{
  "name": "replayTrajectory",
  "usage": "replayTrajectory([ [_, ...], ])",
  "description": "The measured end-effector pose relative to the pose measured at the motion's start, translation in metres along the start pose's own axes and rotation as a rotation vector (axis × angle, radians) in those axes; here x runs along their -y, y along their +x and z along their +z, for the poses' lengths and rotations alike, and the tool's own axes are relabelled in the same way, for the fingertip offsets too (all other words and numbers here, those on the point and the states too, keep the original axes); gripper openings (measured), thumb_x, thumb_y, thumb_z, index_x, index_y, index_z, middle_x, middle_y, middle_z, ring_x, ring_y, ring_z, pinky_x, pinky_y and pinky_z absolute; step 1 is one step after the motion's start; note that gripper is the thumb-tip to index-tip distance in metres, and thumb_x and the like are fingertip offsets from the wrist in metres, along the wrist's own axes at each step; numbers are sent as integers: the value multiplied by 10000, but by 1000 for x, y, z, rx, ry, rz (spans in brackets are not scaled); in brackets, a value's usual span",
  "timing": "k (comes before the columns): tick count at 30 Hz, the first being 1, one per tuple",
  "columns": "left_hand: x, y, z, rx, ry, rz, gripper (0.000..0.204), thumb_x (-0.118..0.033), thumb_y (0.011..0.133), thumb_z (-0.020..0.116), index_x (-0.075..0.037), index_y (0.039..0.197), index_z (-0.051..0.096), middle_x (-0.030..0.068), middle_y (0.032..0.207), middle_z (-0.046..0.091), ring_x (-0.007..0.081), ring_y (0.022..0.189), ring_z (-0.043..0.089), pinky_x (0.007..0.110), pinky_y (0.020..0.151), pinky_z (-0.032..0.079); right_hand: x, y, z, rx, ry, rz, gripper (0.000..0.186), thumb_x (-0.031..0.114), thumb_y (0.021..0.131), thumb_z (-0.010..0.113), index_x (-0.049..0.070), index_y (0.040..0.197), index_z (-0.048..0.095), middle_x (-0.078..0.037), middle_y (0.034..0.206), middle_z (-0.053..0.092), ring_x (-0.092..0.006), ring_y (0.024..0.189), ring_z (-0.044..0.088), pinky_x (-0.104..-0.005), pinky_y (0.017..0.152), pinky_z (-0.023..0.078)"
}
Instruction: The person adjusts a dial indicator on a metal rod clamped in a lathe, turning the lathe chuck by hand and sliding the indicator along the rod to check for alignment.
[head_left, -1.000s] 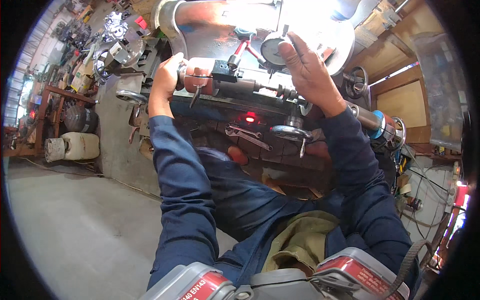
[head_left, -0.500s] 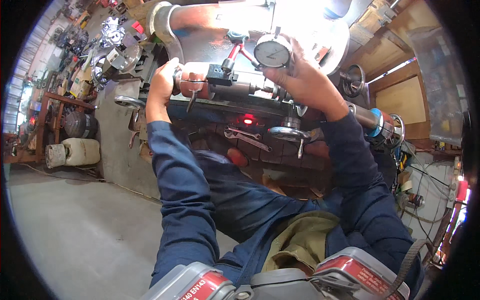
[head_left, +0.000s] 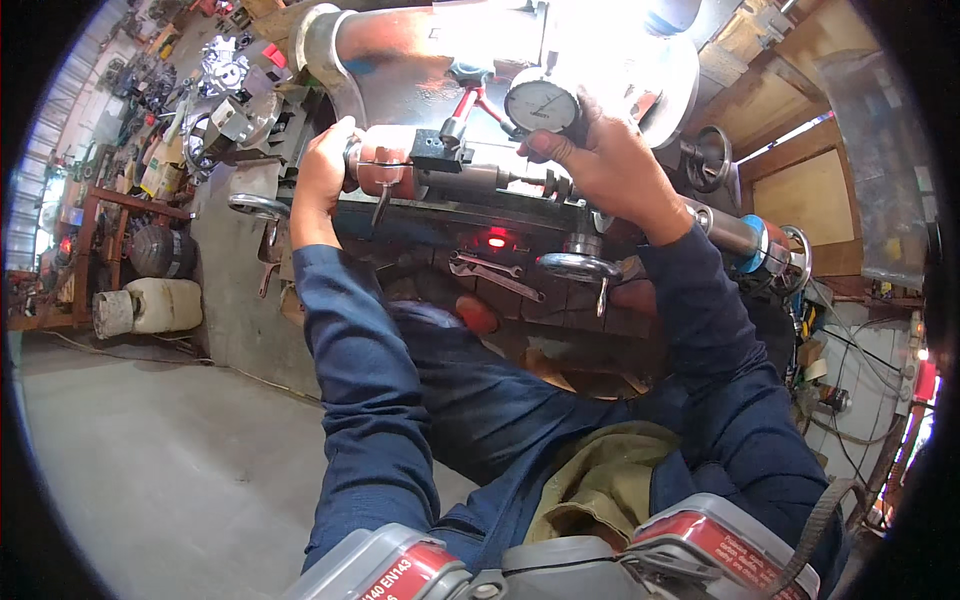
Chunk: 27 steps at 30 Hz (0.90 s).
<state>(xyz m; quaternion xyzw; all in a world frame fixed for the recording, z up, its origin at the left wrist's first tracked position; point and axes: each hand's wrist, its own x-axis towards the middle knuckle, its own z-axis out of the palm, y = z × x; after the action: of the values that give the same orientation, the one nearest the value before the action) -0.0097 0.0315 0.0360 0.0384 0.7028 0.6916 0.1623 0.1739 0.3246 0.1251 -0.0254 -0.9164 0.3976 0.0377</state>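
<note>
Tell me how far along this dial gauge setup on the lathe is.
Done: the dial gauge is up against the large pipe-like workpiece, on a stand with a red-handled arm. In hand: the right hand grips the gauge, while the left hand holds a round knob on the machine. Left: letting go of the gauge; two wrenches lie unused below.

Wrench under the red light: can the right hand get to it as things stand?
Probably yes. The wrench lies uncovered below the right hand, with nothing between them, but that hand is occupied gripping the dial gauge and would need to release it.
</note>
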Motion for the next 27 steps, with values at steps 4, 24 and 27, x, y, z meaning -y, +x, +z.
replayTrajectory([
  [4, -6, -10, 8, -195, 207, 413, 250, -236, 919, 580, -11, 878, 679, 19, 758, 646, 100, 642, 547, 255, 584, 430, 0, 2, 1, 1, 68, 7, 596, 316, 897, 685, -70, 1287, 455, -137, 985, 701, -192, 949, 646, -327, 874, 478],
  [24, -44, -82, 87, -93, 836, 1047, 499, -398, 653, 810, -21, 952, 679, 116, 903, 672, 322, 916, 613, 414, 846, 433, -12, 5, 8, -68, 8, 1, 461, 402, 864, 678, 6, 1098, 654, -225, 904, 692, -357, 872, 681, -420, 774, 519],
  [27, -44, -81, 86, -98, 852, 1053, 493, -389, 645, 812, -26, 951, 680, 106, 906, 677, 311, 923, 613, 406, 864, 422, -1, 3, 4, -55, 17, 24, 433, 355, 863, 691, -9, 1094, 654, -188, 911, 699, -290, 864, 671, -385, 789, 511],
])
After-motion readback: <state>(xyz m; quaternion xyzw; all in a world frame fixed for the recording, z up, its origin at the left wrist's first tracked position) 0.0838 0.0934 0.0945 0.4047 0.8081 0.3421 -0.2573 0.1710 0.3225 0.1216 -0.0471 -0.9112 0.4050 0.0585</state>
